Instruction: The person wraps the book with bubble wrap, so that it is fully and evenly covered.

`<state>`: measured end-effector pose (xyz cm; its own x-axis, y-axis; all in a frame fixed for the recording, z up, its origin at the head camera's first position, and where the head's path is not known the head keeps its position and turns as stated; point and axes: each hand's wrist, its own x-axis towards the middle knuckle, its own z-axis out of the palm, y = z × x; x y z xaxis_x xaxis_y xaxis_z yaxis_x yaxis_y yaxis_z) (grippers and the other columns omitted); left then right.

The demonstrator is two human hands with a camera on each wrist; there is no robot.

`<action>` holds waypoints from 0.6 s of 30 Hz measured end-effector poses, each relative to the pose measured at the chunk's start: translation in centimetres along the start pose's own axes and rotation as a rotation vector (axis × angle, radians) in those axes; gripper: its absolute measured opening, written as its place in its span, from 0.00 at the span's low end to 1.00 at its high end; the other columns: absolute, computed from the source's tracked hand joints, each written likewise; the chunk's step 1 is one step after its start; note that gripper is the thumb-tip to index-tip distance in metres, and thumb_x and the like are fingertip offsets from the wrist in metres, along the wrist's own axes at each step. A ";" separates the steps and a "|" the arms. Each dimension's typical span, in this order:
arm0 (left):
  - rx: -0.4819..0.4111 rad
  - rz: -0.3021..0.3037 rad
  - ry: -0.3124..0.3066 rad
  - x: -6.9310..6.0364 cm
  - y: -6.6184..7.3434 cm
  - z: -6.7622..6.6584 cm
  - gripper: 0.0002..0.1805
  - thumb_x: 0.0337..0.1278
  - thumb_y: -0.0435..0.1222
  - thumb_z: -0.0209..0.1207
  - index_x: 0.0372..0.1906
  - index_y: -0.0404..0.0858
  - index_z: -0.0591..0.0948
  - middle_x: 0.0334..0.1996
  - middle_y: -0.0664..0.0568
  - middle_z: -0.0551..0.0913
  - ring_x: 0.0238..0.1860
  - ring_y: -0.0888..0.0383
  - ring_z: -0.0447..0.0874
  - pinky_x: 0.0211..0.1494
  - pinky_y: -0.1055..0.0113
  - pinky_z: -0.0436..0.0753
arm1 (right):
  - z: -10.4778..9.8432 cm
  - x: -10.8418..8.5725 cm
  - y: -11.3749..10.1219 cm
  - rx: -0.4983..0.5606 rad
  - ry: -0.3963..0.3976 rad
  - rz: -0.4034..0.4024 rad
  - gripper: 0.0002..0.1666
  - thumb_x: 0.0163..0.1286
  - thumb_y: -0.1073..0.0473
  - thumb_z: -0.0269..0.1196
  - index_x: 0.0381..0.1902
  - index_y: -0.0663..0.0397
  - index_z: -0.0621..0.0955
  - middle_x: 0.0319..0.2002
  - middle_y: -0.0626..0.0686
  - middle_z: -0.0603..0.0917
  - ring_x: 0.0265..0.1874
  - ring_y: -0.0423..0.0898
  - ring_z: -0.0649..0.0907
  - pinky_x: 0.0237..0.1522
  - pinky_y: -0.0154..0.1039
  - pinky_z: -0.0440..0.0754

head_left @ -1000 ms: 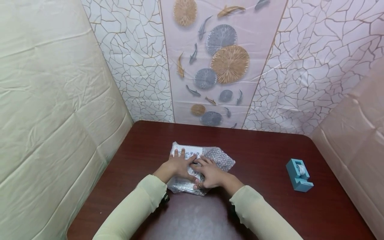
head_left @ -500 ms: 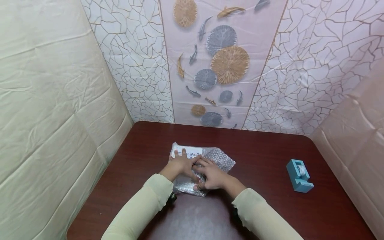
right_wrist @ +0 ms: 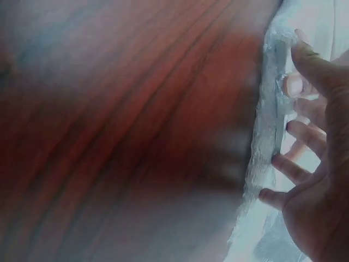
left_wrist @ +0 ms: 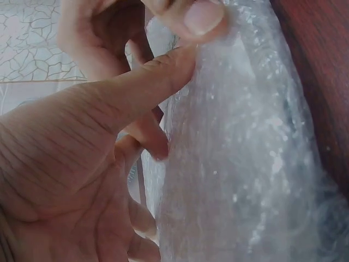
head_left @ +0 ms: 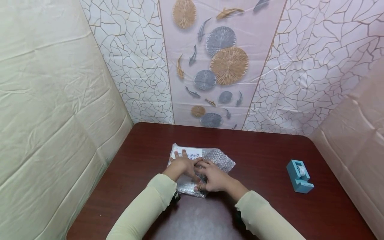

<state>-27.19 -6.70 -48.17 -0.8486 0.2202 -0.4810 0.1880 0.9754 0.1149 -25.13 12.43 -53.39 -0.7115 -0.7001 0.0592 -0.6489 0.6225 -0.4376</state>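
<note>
A flat packet in clear bubble wrap (head_left: 220, 158) lies on the table, with a white sheet bearing blue handwriting (head_left: 192, 152) showing through its upper left part. My left hand (head_left: 182, 166) rests on the packet's left half, fingers spread and pointing away. Beside it my right hand (head_left: 214, 176) touches the middle of the wrap; its fingertips meet the left hand's. Seen from the left wrist, the left thumb (left_wrist: 147, 82) lies extended on the wrap, near the other hand's thumb. The right wrist view shows the right fingers (right_wrist: 297, 169) spread against the wrap's edge.
A light blue tape dispenser (head_left: 300, 176) with a roll of tape stands at the right of the dark red wooden table (head_left: 258, 146). A patterned wall covering (head_left: 144, 66) hangs behind, and pale padded fabric walls (head_left: 60, 100) flank both sides.
My left hand and forearm have shifted slightly to the right. The right forearm has drawn a little down and right, its fingers still on the wrap. The packet has hardly moved.
</note>
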 end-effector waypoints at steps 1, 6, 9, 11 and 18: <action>-0.003 -0.007 -0.001 -0.1 0.0 0.0 0.64 0.50 0.71 0.76 0.88 0.79 0.50 0.91 0.30 0.34 0.89 0.20 0.33 0.86 0.22 0.52 | 0.0 -0.1 0.2 0.018 0.019 -0.003 0.47 0.69 0.37 0.78 0.78 0.51 0.79 0.80 0.61 0.76 0.81 0.69 0.70 0.82 0.73 0.65; -0.003 -0.043 0.003 -0.3 0.3 -0.2 0.64 0.47 0.73 0.76 0.87 0.81 0.51 0.91 0.32 0.35 0.89 0.22 0.33 0.87 0.24 0.51 | -0.7 -1.0 1.9 0.041 0.176 0.037 0.30 0.73 0.52 0.75 0.68 0.58 0.86 0.70 0.62 0.82 0.71 0.64 0.81 0.75 0.69 0.77; 0.015 -0.048 0.016 -0.3 0.4 -0.1 0.63 0.46 0.74 0.76 0.86 0.82 0.53 0.91 0.31 0.37 0.89 0.22 0.36 0.87 0.24 0.53 | -1.3 -1.9 3.3 -0.050 0.300 0.133 0.30 0.73 0.54 0.74 0.69 0.61 0.85 0.66 0.63 0.82 0.65 0.64 0.81 0.68 0.70 0.80; 0.025 -0.049 0.027 -0.1 0.5 0.0 0.62 0.47 0.74 0.76 0.86 0.83 0.54 0.91 0.31 0.39 0.89 0.22 0.37 0.86 0.24 0.54 | -1.7 -2.7 4.4 -0.118 0.356 0.236 0.33 0.75 0.53 0.72 0.72 0.63 0.82 0.66 0.66 0.81 0.63 0.67 0.80 0.65 0.71 0.81; 0.017 -0.037 0.039 -0.4 0.5 0.2 0.63 0.47 0.73 0.76 0.87 0.80 0.53 0.91 0.32 0.37 0.90 0.23 0.35 0.87 0.25 0.53 | -1.4 -4.6 9.9 -0.035 0.419 0.489 0.39 0.77 0.38 0.68 0.63 0.71 0.83 0.49 0.69 0.85 0.45 0.65 0.82 0.45 0.60 0.84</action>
<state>-26.63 -6.29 -48.10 -0.8739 0.1836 -0.4501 0.1640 0.9830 0.0826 -28.66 22.29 -56.79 -0.9676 -0.1412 0.2092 -0.2265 0.8511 -0.4735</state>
